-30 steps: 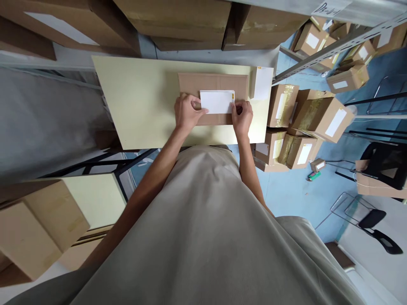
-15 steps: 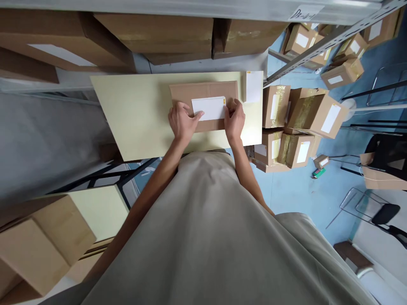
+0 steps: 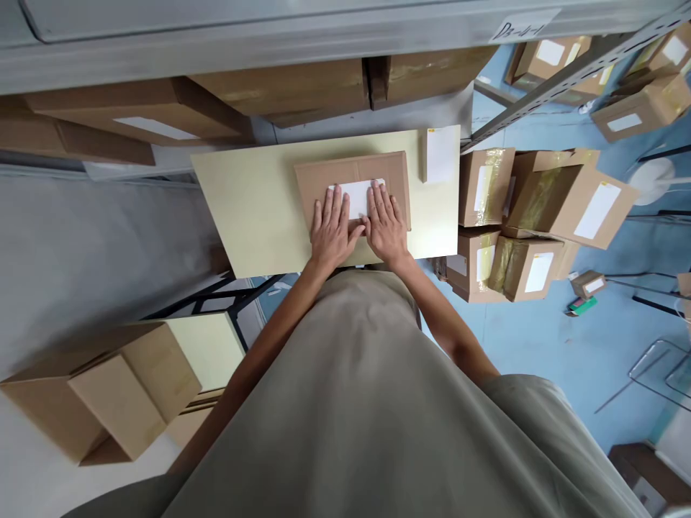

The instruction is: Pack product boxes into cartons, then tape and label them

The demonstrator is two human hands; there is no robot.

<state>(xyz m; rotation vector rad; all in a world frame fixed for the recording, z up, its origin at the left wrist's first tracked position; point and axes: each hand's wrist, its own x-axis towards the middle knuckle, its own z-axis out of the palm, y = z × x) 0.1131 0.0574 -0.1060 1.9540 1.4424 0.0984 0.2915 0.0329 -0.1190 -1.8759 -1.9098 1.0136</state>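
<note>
A flat cardboard box (image 3: 324,176) lies on the pale yellow tabletop (image 3: 248,208) in front of me. On its top face is a white label (image 3: 357,198), partly covered by my fingers. My left hand (image 3: 332,230) rests flat with fingers stretched over the label's left end and the cardboard. Over the right end my right hand (image 3: 386,223) lies just as flat, fingers pointing away from me. The two thumbs nearly meet near the box's front edge. A stack of white labels (image 3: 441,155) sits at the table's far right corner.
A metal shelf (image 3: 302,29) holding large cartons (image 3: 307,86) runs behind the table. Several taped, labelled boxes (image 3: 540,201) are stacked on the blue floor (image 3: 502,345) at the right. An open carton (image 3: 124,396) stands at lower left.
The fingers have gone from pinching the label's two ends to lying flat on it and the box. The view has shifted, so surroundings appear lower and further right.
</note>
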